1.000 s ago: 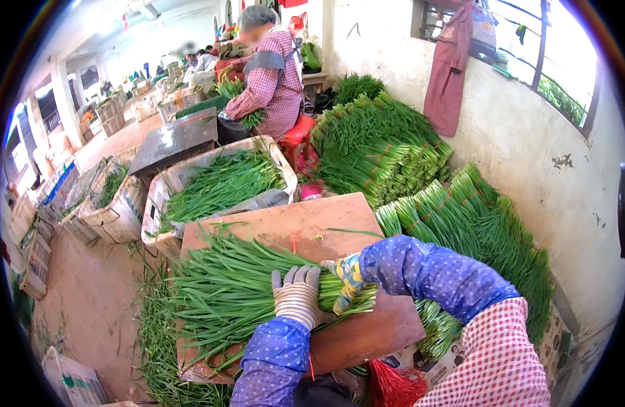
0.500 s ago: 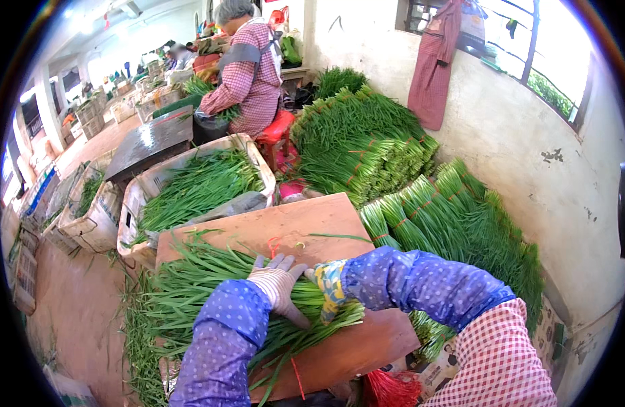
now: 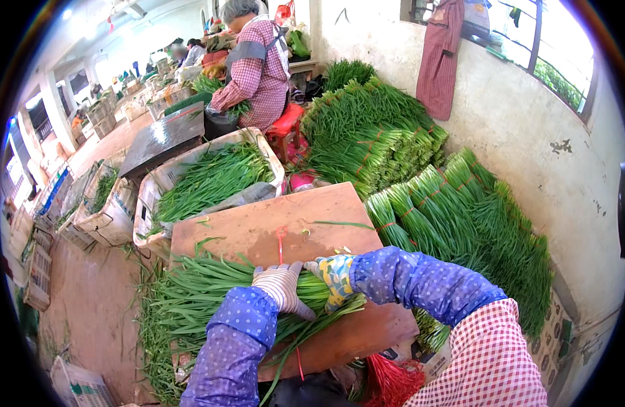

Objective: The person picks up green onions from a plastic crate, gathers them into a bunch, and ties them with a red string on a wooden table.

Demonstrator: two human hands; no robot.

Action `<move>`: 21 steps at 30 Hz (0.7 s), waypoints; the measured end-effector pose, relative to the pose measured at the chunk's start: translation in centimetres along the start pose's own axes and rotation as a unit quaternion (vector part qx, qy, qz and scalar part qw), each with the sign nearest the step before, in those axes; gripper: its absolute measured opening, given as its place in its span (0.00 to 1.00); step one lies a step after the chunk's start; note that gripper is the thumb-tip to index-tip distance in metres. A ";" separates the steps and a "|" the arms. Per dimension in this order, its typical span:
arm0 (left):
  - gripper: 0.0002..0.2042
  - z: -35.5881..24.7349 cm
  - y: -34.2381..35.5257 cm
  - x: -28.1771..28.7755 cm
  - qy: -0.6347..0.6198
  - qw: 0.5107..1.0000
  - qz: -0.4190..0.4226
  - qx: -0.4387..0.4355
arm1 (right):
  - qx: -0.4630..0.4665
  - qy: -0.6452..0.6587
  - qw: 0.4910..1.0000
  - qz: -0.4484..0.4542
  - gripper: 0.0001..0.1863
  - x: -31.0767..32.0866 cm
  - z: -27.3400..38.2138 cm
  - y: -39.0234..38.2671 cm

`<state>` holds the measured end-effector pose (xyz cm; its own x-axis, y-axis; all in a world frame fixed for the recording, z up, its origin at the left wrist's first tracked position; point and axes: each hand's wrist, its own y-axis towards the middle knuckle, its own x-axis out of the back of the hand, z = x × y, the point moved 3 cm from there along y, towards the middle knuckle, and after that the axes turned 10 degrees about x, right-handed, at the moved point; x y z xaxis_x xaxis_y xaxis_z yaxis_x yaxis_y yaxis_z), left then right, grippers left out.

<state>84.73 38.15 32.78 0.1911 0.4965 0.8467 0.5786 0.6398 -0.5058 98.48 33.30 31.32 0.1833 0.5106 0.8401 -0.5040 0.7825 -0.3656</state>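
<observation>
Board (image 3: 272, 214), reddish brown and damp in patches, slants beneath the hands and serves as the landmark here. Beyond its far left edge sits a white plastic crate (image 3: 142, 214) heaped with green leaves, and past that a dark tabletop (image 3: 165, 139). A co-worker (image 3: 258, 78) in a checked top sits farther beyond the board on a red stool (image 3: 284, 123). Right of the board, tied green bundles (image 3: 431, 210) are stacked toward a stained, pale wall (image 3: 370, 41); left of it, loose leaves (image 3: 155, 339) litter the brown floor (image 3: 75, 292).

The bunch of green stalks (image 3: 204, 292) lies across the near half of the board, leaf tips over its left side. Both hands are clamped on the bunch close beside each other: the left hand (image 3: 283, 286) spans it from above, fingers on the far side and thumb on the near; the right hand (image 3: 334, 277) grips nearer the pale ends, its forearm coming in from the board's right.

Left glove is striped knit, right one patterned yellow and blue. Dotted blue oversleeves (image 3: 421, 279) wrinkle loosely. A thin red tie (image 3: 281, 245) shows at both sides of the bunch; glossy red strands (image 3: 390, 380) hang below the board's near edge.
</observation>
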 end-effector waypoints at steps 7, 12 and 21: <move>0.55 0.1 0.2 0.1 0.007 1.000 0.001 0.008 | -0.057 0.164 0.980 0.101 0.35 4.8 -6.1 5.4; 0.54 0.3 -0.1 0.1 0.012 1.000 0.000 0.004 | -0.048 -0.072 0.944 -0.318 0.17 3.2 -9.7 12.5; 0.54 0.8 -0.4 0.0 -0.016 0.999 -0.023 -0.018 | -0.129 -0.194 0.955 -0.185 0.12 3.1 -12.0 10.3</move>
<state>83.89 38.37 32.86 0.1378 0.4861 0.8630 0.6145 0.6413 -0.4594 104.00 47.25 25.27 -0.0422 0.0510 0.9978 -0.2312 0.9711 -0.0594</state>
